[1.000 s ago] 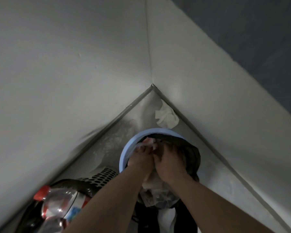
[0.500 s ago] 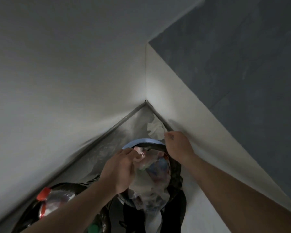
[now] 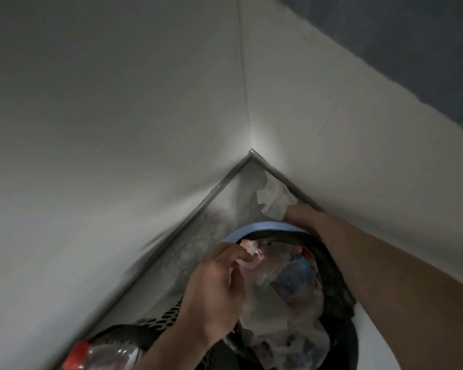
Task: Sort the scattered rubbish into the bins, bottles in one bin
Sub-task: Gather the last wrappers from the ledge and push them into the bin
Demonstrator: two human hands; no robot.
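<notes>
Head view: a crumpled white paper tissue (image 3: 274, 200) (light, soft, easily torn) is touched at its near edge by the right hand (image 3: 302, 213), grip not discernible; beside the blue-rimmed bin (image 3: 262, 227), pink-white scrap (image 3: 251, 253) is pinched by the left hand (image 3: 214, 287).

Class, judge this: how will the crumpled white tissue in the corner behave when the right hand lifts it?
The tissue looks thin and creased, so probably floppy and very light. Its rumpled shape should not roll. The right hand touches its edge; a light pinch likely suffices, though it may tear.
</notes>
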